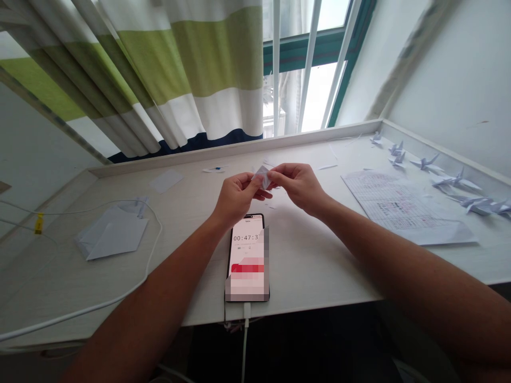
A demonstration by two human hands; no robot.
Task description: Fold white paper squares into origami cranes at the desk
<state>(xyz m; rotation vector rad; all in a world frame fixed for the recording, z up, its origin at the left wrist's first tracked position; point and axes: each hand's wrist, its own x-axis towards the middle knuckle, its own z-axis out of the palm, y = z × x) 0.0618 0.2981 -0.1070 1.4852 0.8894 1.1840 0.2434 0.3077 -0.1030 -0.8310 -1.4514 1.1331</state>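
Between my two hands, above the white desk [303, 255], is a small piece of folded white paper [262, 171]. My left hand [238, 194] pinches its left side, with the thumb lying across the front. At its right edge, the thumb and fingers of my right hand [298, 183] are closed on the same paper. Part of the paper is hidden behind the fingers. A phone [247, 250] showing a running timer lies just below my hands, partly blurred out, with a white cable plugged into its lower end.
Several folded paper cranes [425, 162] line the right side, beside a printed sheet [399, 207]. On the left lie stacked white papers [115, 231] and a loose sheet [165, 181]. A white cable [154, 260] loops across the left side. Curtains [223, 58] and a barred window stand behind.
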